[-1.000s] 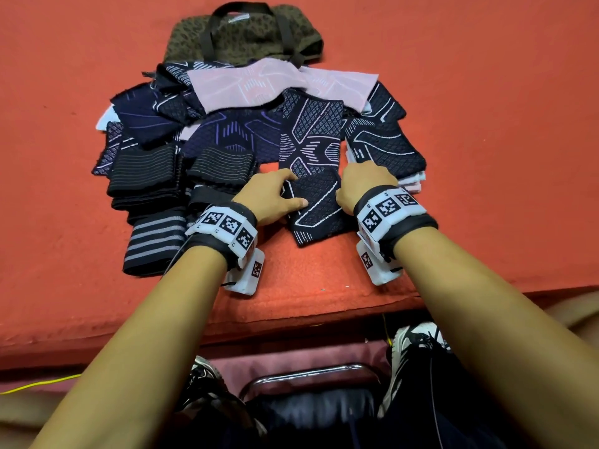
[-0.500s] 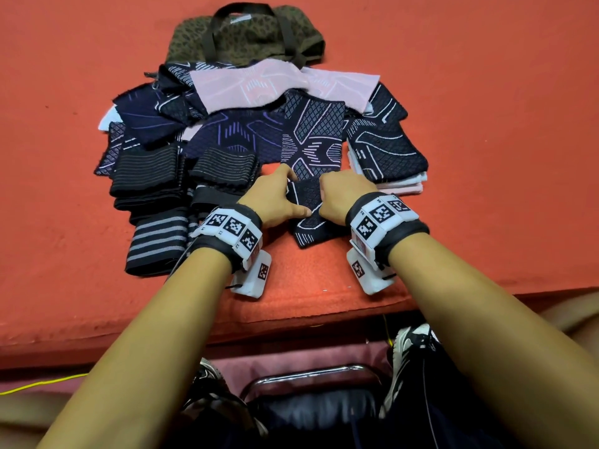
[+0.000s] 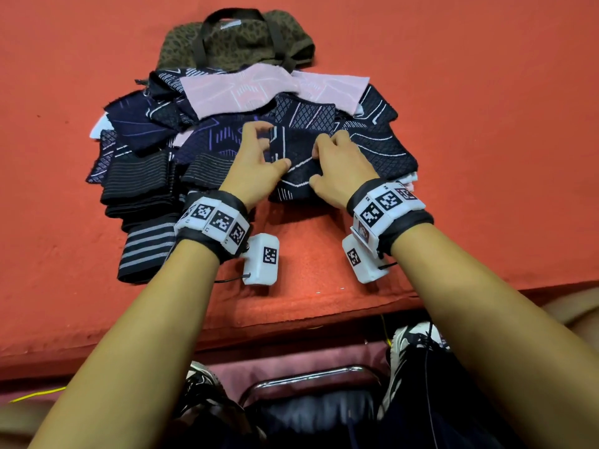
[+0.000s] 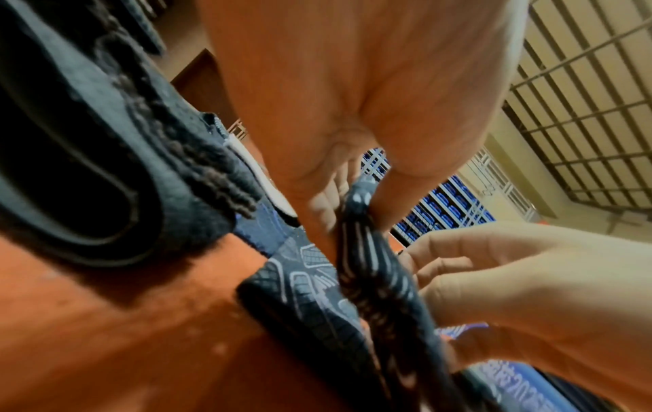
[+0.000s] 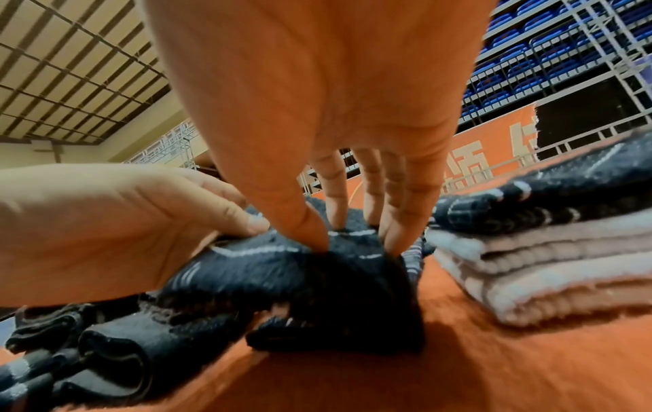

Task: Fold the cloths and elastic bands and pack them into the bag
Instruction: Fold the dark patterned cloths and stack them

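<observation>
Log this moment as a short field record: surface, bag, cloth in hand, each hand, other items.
surface: orange table cover
bag: olive patterned bag, at the far end behind the pile, nothing visibly packed
cloth in hand: dark patterned cloth, partly folded
left hand: pinches the cloth's left edge
right hand: grips the cloth's right side
other items: pink cloth on top of the pile; striped elastic bands at left

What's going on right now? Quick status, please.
Left hand and right hand both pinch the dark patterned cloth, mid-fold. Bag waits behind the pile. Nothing blocking.
</observation>
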The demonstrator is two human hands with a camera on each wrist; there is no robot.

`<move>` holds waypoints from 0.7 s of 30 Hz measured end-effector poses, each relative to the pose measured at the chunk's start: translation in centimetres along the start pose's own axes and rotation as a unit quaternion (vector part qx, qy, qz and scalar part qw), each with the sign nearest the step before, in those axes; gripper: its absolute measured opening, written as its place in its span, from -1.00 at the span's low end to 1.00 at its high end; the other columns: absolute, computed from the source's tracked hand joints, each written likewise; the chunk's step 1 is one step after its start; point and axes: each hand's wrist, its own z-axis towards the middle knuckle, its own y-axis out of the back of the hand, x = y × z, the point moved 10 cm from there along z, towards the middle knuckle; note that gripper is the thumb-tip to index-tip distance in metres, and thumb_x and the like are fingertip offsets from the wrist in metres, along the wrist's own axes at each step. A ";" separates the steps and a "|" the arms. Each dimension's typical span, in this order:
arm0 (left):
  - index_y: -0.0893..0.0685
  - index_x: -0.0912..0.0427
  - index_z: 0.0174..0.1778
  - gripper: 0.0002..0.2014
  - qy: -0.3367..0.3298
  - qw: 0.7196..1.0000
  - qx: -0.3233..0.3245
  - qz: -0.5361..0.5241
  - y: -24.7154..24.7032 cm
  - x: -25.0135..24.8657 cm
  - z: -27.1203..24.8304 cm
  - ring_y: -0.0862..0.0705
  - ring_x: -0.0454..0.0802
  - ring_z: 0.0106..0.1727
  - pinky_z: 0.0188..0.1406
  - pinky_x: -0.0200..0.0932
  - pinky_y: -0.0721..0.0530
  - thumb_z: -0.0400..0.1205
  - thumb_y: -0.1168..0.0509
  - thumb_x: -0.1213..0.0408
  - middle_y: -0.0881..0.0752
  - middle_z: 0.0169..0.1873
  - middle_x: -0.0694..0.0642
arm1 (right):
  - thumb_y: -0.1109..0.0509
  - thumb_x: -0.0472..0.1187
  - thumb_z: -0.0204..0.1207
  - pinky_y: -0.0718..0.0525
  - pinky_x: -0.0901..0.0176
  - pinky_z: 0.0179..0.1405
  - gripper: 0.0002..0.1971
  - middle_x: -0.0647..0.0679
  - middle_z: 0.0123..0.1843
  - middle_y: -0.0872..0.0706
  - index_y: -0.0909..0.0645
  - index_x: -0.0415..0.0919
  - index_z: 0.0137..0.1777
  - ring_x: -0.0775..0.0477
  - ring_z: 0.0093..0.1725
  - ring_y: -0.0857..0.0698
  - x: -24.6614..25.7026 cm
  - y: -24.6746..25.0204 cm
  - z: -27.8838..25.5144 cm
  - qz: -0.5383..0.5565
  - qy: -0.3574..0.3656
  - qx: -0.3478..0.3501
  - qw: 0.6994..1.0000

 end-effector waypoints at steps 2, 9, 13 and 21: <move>-0.29 0.12 0.28 -0.47 -0.007 1.000 -0.008 -0.018 -0.2 -0.9 0.4 -0.74 0.06 -0.04 0.08 0.27 -0.74 0.51 -0.28 0.64 -0.70 -0.04 0.11 | -0.31 -0.16 0.48 -0.59 -0.20 0.22 -0.64 -0.26 0.29 -0.43 -0.44 -0.24 0.25 -0.39 0.23 -0.53 -0.1 0.7 0.2 0.028 -0.003 -0.018 0.999; -0.31 0.14 0.27 -0.53 -0.024 0.995 -0.034 -0.091 -1.2 -3.2 1.9 -0.75 -0.02 -0.07 -0.30 -0.15 -0.70 0.52 -0.26 0.60 -0.66 0.24 0.33 | -0.12 -0.25 0.63 -0.56 -0.15 0.09 -0.73 -0.34 0.17 -0.59 -0.32 -0.32 0.28 -0.40 0.09 -0.61 -2.5 2.9 0.3 0.143 -0.053 -0.078 0.985; -0.27 0.17 0.23 -0.56 -0.009 0.991 -0.040 -0.129 -1.6 -2.7 2.5 -0.75 -0.07 -0.13 -0.31 -0.15 -0.70 0.57 -0.25 0.63 -0.70 0.11 0.20 | -0.11 -0.23 0.63 -0.44 -0.02 -0.10 -0.70 -0.29 0.01 -0.66 -0.26 -0.26 0.33 -0.32 -0.07 -0.61 -4.6 2.8 0.4 0.211 -0.109 -0.077 0.968; -0.28 0.02 -0.01 -0.59 -0.003 0.990 -0.021 -0.142 -2.3 -2.4 2.4 -0.67 0.13 -0.09 -0.25 0.01 -0.70 0.46 -0.35 0.47 -0.60 0.02 0.35 | -0.14 -0.33 0.53 -0.51 -0.06 -0.02 -0.73 -0.32 0.12 -0.63 -0.40 -0.33 0.22 -0.39 0.09 -0.61 -5.1 3.7 0.9 0.137 -0.086 -0.121 0.979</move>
